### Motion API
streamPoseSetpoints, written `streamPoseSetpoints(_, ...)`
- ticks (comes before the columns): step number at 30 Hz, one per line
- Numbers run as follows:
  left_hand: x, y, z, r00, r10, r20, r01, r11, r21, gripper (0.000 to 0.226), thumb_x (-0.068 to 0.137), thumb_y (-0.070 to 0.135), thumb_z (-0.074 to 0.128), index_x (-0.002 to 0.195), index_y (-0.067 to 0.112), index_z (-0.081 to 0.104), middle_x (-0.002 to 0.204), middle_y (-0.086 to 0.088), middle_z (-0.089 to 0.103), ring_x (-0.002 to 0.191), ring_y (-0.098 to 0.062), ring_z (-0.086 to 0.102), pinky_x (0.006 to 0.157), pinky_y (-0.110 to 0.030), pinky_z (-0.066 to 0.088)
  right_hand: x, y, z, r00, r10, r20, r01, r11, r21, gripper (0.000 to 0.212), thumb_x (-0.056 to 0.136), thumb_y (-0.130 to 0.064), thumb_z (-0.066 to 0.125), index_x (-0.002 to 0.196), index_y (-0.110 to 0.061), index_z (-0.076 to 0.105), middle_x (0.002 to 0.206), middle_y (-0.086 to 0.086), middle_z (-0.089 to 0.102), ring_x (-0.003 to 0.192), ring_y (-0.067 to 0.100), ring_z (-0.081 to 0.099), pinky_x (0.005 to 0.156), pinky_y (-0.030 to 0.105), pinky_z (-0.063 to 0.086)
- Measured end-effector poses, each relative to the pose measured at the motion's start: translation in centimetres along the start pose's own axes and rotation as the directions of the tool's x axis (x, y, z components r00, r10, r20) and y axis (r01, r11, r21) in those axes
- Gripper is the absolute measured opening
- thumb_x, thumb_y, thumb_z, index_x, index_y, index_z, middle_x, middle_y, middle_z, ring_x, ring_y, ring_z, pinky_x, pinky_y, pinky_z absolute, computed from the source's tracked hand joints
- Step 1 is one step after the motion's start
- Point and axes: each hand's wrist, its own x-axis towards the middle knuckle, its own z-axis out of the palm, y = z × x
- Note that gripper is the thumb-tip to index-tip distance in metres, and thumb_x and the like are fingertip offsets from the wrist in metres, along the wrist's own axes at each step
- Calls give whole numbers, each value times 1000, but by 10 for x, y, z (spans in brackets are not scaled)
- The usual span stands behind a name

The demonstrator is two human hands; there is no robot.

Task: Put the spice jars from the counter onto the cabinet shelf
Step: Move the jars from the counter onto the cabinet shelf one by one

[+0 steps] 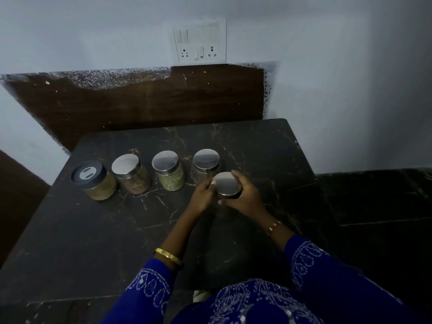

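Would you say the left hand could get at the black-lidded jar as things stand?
Probably yes, once freed. The left hand is now on the held jar with the right hand. The black-lidded jar stands at the row's left end, the counter before it bare, so nothing blocks the way.

1. Spice jars: five in all. Four have steel lids: brown spice jar point(135, 175), green spice jar point(169, 171), empty-looking jar point(206, 163), held jar point(228, 185). One is the black-lidded jar point(94, 181).
2. Hands: two, left hand point(202, 196) and right hand point(247, 197).
3. Wrist ornaments: one gold bangle point(168, 254), one bracelet point(274, 226).
4. Switchboard point(199, 40): one, with two sockets.
5. Counter point(93, 230): one.
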Motion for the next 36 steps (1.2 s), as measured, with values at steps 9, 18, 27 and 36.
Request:
streamPoseSetpoints(9, 5, 43, -24, 987, -90, 136, 132, 931, -339, 31, 97, 43, 34, 85, 23, 55, 91, 1, 59, 82, -13, 57, 88, -36, 47, 17, -67, -48, 997, 77, 31, -79, 771, 632, 39, 89, -10, 55, 127, -11, 46, 107, 3, 62, 93, 22, 64, 75, 29, 53)
streamPoseSetpoints(18, 19, 45, -30, 992, 68, 107, -5, 861, -508, 42, 85, 36, 58, 115, 7, 58, 110, -17, 67, 100, -32, 66, 86, -42, 53, 33, -85, -26, 942, 205, -264, -36, 848, 529, 21, 95, -27, 47, 113, -15, 51, 100, 5, 61, 84, 19, 62, 71, 29, 53)
streamPoseSetpoints(27, 36, 61, -56, 988, 154, 3, -130, 844, -520, 39, 87, 20, 60, 123, 9, 51, 106, -12, 70, 93, -25, 70, 83, -40, 57, 46, -111, -10, 987, 77, -144, 18, 824, 566, 45, 90, -16, 55, 133, -17, 42, 102, -3, 64, 92, 14, 66, 77, 29, 56)
streamPoseSetpoints(36, 40, 175, -73, 837, 487, -251, -547, 771, -326, 44, 87, 15, 58, 130, 10, 46, 117, -11, 64, 102, -18, 65, 75, -19, 58, 94, -208, -86, 932, -311, -184, 360, 841, 404, 52, 87, -7, 59, 135, -16, 41, 97, -10, 60, 85, 2, 62, 67, 11, 55)
